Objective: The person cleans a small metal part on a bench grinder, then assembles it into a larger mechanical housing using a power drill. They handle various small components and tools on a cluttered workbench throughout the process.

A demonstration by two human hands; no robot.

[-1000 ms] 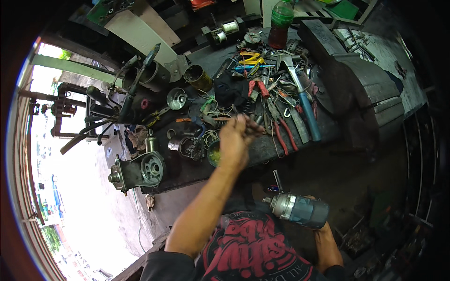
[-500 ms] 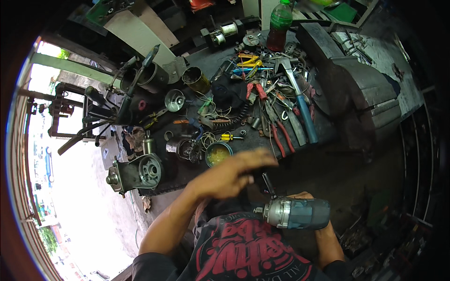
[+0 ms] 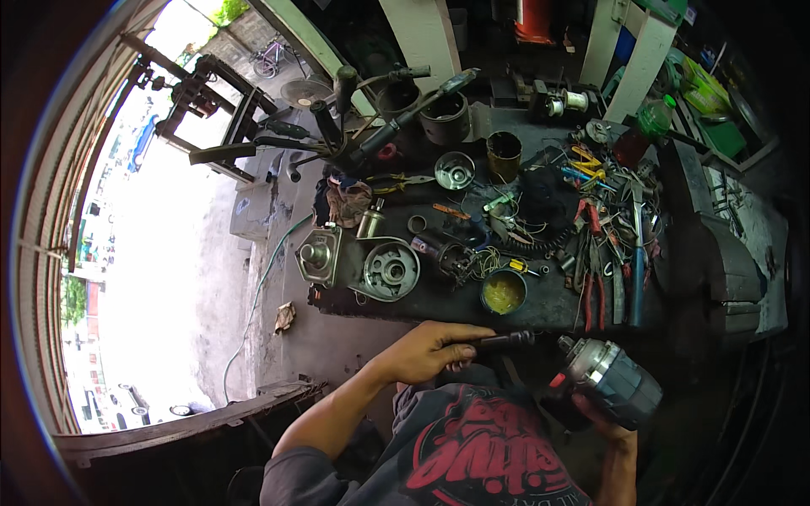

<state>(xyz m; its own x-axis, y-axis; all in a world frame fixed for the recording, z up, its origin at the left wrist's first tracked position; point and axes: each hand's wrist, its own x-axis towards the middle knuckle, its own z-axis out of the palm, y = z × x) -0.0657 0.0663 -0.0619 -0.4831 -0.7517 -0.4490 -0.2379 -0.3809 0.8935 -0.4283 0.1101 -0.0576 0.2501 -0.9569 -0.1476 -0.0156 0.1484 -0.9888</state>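
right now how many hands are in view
2: left hand, lower centre, holding a dark rod; right hand, lower right, partly hidden behind the impact wrench.

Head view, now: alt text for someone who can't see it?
A person's left hand holds a dark rod-shaped tool, its end pointing toward, but apart from, a power tool gripped in the right hand. Beyond them, a cluttered dark workbench carries a metal housing, a bowl of yellow substance and red-handled pliers.
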